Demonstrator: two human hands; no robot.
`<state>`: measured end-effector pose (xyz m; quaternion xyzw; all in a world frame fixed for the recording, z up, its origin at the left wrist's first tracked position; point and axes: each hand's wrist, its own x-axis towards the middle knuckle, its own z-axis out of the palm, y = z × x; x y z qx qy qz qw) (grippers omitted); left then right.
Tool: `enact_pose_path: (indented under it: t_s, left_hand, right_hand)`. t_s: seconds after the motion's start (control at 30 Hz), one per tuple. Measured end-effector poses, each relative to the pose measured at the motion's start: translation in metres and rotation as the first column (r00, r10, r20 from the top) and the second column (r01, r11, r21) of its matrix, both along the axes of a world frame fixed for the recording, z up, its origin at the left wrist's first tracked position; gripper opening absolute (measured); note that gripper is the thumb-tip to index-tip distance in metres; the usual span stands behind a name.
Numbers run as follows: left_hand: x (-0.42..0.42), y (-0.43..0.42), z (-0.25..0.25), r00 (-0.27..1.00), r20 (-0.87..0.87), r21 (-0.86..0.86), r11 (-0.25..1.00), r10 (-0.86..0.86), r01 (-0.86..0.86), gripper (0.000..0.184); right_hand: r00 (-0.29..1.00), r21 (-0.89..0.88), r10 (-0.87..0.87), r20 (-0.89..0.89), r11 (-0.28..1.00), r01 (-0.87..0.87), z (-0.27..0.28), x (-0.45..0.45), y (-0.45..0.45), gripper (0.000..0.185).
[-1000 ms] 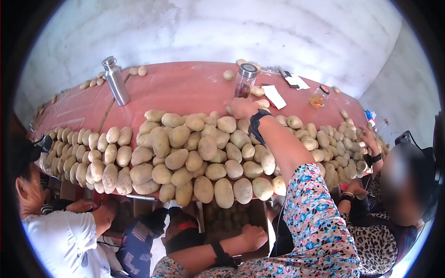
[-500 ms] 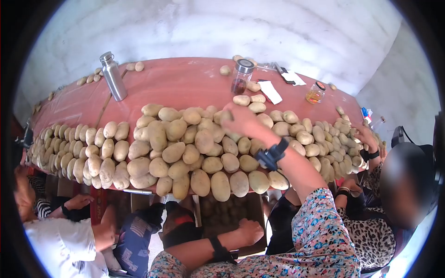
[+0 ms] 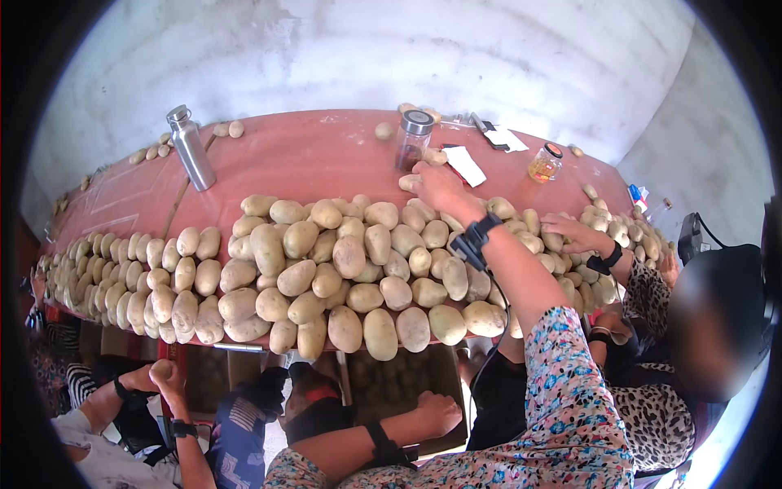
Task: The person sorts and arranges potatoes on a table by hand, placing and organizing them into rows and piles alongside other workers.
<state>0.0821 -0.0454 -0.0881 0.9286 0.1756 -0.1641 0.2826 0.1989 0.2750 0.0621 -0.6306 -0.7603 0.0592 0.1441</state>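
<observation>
My right hand [image 3: 444,191] is stretched out over the far edge of the potato pile [image 3: 350,254]. Its fingers curl down at a potato [image 3: 410,183] beside the glass jar with dark contents [image 3: 413,143]; the palm hides what lies beneath. Low in front of me, my left hand [image 3: 438,414] is closed in a fist below the table edge, and no object shows in it. Under it, a box of potatoes [image 3: 399,375] stands in shadow.
A steel bottle [image 3: 191,151] stands on the red table [image 3: 277,155]. White paper [image 3: 464,165] and a small jar [image 3: 546,163] lie right of the glass jar. At right, a co-worker's hand [image 3: 574,234] rests on potatoes; at left, another person's hands [image 3: 159,379] hold a potato.
My right hand has moved from above the pile to its far edge, near the glass jar. The right co-worker's hand has come left onto the potatoes. The left person's hands have come together.
</observation>
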Motion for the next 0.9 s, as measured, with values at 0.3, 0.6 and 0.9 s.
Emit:
enact_pose_path:
  t_s: [0.3, 0.6, 0.9]
  left_hand:
    - [-0.004, 0.009, -0.002, 0.998, 0.046, 0.027, 0.998, 0.05, -0.051, 0.024]
    - [-0.001, 0.006, -0.01, 0.996, 0.052, 0.066, 0.995, 0.073, -0.076, 0.021]
    - [-0.006, 0.004, -0.001, 0.997, 0.071, 0.071, 0.997, 0.02, -0.025, 0.023]
  right_hand:
    - [0.953, -0.111, -0.089, 0.288, 0.986, 0.125, -0.055, 0.014, 0.085, 0.035]
    - [0.978, -0.017, -0.131, 0.164, 0.991, 0.135, -0.007, -0.005, 0.024, 0.046]
    - [0.994, -0.087, 0.061, 0.092, 0.995, -0.053, -0.003, -0.038, -0.092, 0.058]
